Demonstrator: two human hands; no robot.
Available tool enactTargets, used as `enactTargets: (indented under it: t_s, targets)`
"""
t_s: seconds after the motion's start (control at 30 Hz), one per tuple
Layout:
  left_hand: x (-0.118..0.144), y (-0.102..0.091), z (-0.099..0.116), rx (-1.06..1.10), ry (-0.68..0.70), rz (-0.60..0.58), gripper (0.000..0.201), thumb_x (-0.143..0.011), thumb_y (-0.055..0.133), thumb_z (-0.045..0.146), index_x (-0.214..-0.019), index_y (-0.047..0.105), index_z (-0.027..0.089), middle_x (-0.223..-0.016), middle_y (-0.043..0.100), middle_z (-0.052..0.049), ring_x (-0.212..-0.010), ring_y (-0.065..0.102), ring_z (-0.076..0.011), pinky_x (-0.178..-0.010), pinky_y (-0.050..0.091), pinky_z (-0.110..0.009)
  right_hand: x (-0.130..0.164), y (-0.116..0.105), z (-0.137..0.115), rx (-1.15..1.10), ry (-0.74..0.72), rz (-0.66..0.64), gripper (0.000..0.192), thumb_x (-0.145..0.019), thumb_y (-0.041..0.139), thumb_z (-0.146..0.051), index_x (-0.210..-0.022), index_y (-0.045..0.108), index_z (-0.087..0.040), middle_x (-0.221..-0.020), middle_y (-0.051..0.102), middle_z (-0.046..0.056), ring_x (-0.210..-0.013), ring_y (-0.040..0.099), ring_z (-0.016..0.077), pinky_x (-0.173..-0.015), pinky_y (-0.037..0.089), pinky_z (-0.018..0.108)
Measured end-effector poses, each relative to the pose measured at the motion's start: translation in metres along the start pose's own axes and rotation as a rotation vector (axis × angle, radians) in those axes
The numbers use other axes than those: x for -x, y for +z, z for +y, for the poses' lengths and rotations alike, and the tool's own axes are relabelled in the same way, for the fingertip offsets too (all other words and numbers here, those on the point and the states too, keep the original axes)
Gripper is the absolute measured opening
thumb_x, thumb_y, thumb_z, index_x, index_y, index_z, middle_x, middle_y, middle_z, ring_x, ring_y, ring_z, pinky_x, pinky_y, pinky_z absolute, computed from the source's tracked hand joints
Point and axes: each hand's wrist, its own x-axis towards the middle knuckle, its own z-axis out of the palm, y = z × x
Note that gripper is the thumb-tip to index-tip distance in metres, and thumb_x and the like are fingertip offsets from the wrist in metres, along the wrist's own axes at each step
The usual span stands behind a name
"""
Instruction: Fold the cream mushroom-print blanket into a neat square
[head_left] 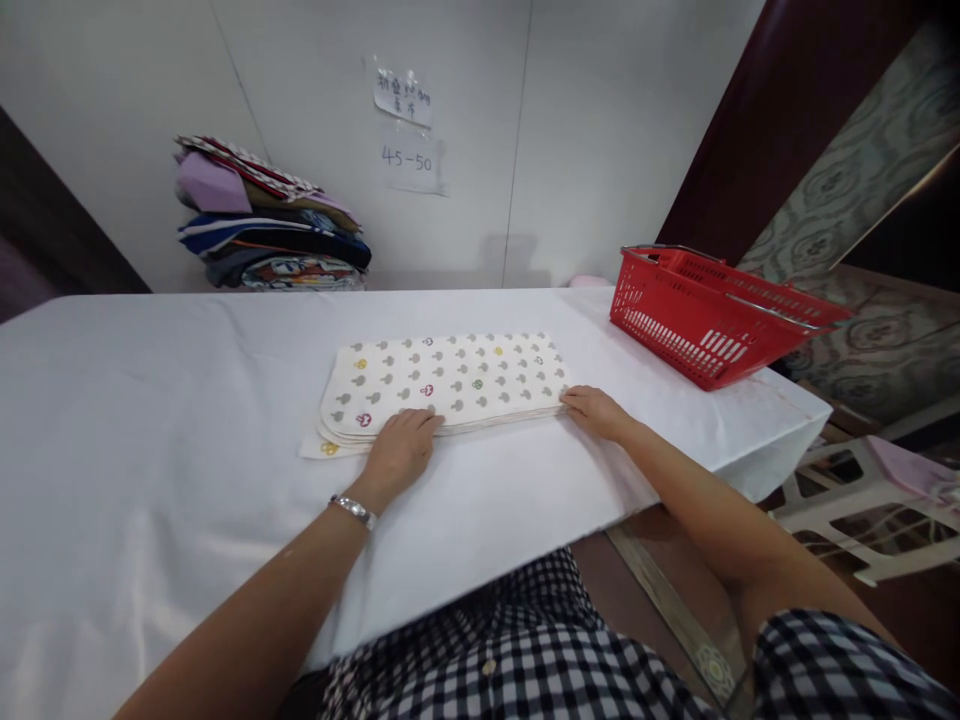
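Forearms [322, 570] extended; left hand [403, 447] palm-down on folded cloth [450, 380], grip unclear; right hand [595, 411] pinching near-right corner.

Pale wall [630, 130] across the far side, thin seams [518, 144] running down it, two paper signs [411, 165] stuck up there! Dark red pillar [757, 120] at far right, patterned wallpaper [832, 165] beyond; white-clothed table [187, 420] in front, brown floor [664, 600] nearer.
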Motion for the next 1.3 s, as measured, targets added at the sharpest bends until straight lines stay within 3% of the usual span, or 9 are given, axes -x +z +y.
enactTargets:
  t_s: [0.27,0.43,0.6,0.83,1.0,1.17,1.3]
  targets:
    - [-0.001,-0.002,0.001,0.020,-0.026,-0.021,0.040,-0.081,0.039,0.006,-0.114,0.059,0.017,-0.110,0.063,-0.011,-0.102,0.055,-0.0260,-0.084,0.045,-0.041,-0.013,-0.015,-0.013,0.099,0.075,-0.190,0.020,-0.088,0.049,-0.025,-0.095,0.065,-0.017,-0.103,0.064,0.010,-0.094,0.059,0.0206,-0.084,0.043,0.031]
    - [-0.001,-0.002,0.001,0.018,-0.039,-0.050,0.038,-0.082,0.039,0.007,-0.114,0.059,0.015,-0.110,0.063,-0.011,-0.102,0.054,-0.0253,-0.086,0.045,-0.040,-0.015,-0.016,-0.024,0.170,0.130,-0.242,0.021,-0.090,0.047,-0.026,-0.097,0.063,-0.015,-0.103,0.063,0.010,-0.098,0.056,0.0209,-0.088,0.037,0.031]
    - [-0.001,0.000,0.000,-0.008,-0.033,-0.032,0.030,-0.087,0.040,0.014,-0.108,0.061,0.016,-0.110,0.063,-0.011,-0.103,0.054,-0.0263,-0.084,0.044,-0.040,-0.010,-0.009,-0.025,0.196,0.164,-0.188,0.024,-0.090,0.045,-0.022,-0.106,0.061,-0.014,-0.107,0.062,0.012,-0.101,0.055,0.0216,-0.089,0.035,0.033]
    - [-0.002,-0.007,0.003,-0.008,-0.020,-0.063,0.029,-0.089,0.039,0.014,-0.104,0.063,0.018,-0.106,0.064,-0.010,-0.098,0.055,-0.0251,-0.081,0.044,-0.039,0.005,0.005,-0.017,0.152,0.161,-0.012,0.025,-0.091,0.042,-0.021,-0.104,0.064,-0.017,-0.108,0.064,0.011,-0.099,0.056,0.0210,-0.088,0.037,0.035]
    - [-0.002,-0.005,0.004,0.007,-0.029,-0.068,0.028,-0.085,0.044,0.009,-0.101,0.064,0.018,-0.105,0.064,-0.009,-0.098,0.055,-0.0248,-0.080,0.044,-0.039,0.009,0.008,-0.018,0.136,0.191,-0.001,0.027,-0.088,0.044,-0.020,-0.106,0.064,-0.017,-0.109,0.064,0.011,-0.102,0.056,0.0220,-0.089,0.040,0.036]
    - [0.000,-0.005,0.005,0.020,-0.026,-0.077,0.026,-0.085,0.046,0.009,-0.101,0.064,0.018,-0.102,0.063,-0.008,-0.095,0.054,-0.0228,-0.080,0.043,-0.037,0.008,-0.001,-0.040,0.135,0.171,0.012,0.040,-0.081,0.044,-0.015,-0.119,0.058,-0.015,-0.121,0.059,0.013,-0.113,0.052,0.0247,-0.098,0.037,0.042]
    - [0.000,-0.008,0.010,0.013,-0.045,-0.098,0.022,-0.086,0.048,0.012,-0.100,0.063,0.018,-0.105,0.062,-0.007,-0.096,0.052,-0.0214,-0.082,0.042,-0.036,-0.013,0.003,-0.073,0.034,0.066,0.078,0.049,-0.086,0.042,-0.024,-0.134,0.044,-0.017,-0.138,0.046,0.012,-0.128,0.041,0.0259,-0.105,0.032,0.045]
